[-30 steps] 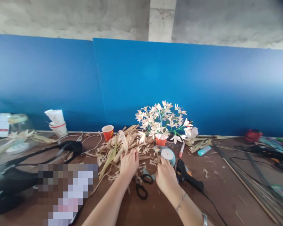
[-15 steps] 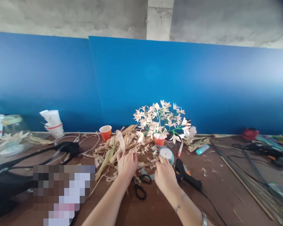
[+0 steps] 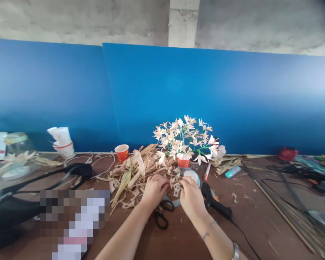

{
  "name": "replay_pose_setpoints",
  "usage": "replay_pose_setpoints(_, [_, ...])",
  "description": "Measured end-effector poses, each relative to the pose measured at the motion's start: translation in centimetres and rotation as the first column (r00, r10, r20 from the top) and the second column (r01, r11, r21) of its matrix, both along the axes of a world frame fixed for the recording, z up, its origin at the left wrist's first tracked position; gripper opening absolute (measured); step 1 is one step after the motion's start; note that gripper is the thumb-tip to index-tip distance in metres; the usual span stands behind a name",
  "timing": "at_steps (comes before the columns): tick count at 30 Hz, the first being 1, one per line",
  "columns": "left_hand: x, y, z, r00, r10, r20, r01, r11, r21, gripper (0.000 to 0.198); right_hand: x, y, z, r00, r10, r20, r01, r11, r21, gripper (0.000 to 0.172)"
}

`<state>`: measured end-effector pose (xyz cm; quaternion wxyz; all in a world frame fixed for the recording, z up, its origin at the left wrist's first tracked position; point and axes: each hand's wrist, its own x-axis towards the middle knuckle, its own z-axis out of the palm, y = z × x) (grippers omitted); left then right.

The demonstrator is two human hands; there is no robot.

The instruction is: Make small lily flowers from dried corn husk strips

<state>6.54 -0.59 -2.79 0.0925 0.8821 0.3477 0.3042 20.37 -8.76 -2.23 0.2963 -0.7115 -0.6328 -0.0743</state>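
My left hand (image 3: 155, 190) is above the near edge of a heap of dried corn husks (image 3: 148, 159), its fingers curled together. Close on its right, my right hand (image 3: 192, 196) has its fingers pinched in front of a roll of pale tape (image 3: 192, 176). What either hand grips is too small to make out. Small husk scraps (image 3: 175, 186) show between the two hands. Black-handled scissors (image 3: 161, 219) lie below them, partly hidden by my left hand. Behind stands a red paper cup (image 3: 183, 162) filled with cream husk flowers (image 3: 182, 139) on green stems.
A black glue gun (image 3: 218, 206) with a trailing cord lies right of my right hand. Nearby are a marker (image 3: 207, 171) and a light-blue packet (image 3: 233, 172). Another red cup (image 3: 121, 153) stands behind the husks. Black straps (image 3: 78, 170) and a glass jar (image 3: 16, 151) are at left.
My left hand has shifted right and slightly toward me, closer to my right hand. My right hand has moved slightly right. The things on the table lie as before.
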Motion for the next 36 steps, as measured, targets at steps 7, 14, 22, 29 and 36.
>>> replay_pose_setpoints(7, [0.0, -0.1, -0.7, 0.999, -0.03, -0.027, 0.03, 0.999, 0.017, 0.017, 0.3, 0.1, -0.1, 1.0, 0.014, -0.026, -0.013, 1.0, 0.023, 0.034])
replay_pose_setpoints(14, [-0.4, -0.1, -0.6, 0.993, -0.109, -0.049, 0.11, 0.994, 0.02, 0.019, -0.3, -0.1, 0.1, 0.985, 0.171, -0.009, -0.171, 0.985, -0.008, 0.047])
replay_pose_setpoints(22, [-0.2, 0.4, -0.7, 0.997, -0.079, 0.003, 0.079, 0.996, -0.049, 0.011, -0.6, 0.1, -0.3, 0.983, 0.179, -0.037, -0.18, 0.984, -0.016, 0.036])
replay_pose_setpoints(29, [-0.1, 0.4, -0.7, 0.993, -0.091, 0.073, 0.097, 0.992, -0.078, 0.015, -0.3, 0.2, -0.4, 0.989, 0.145, -0.006, -0.145, 0.989, -0.006, 0.016])
replay_pose_setpoints(36, [0.0, 0.4, -0.7, 0.984, -0.122, 0.132, 0.132, 0.988, -0.074, 0.011, -0.3, 0.4, -0.6, 0.976, 0.174, -0.133, -0.165, 0.983, 0.081, 0.021])
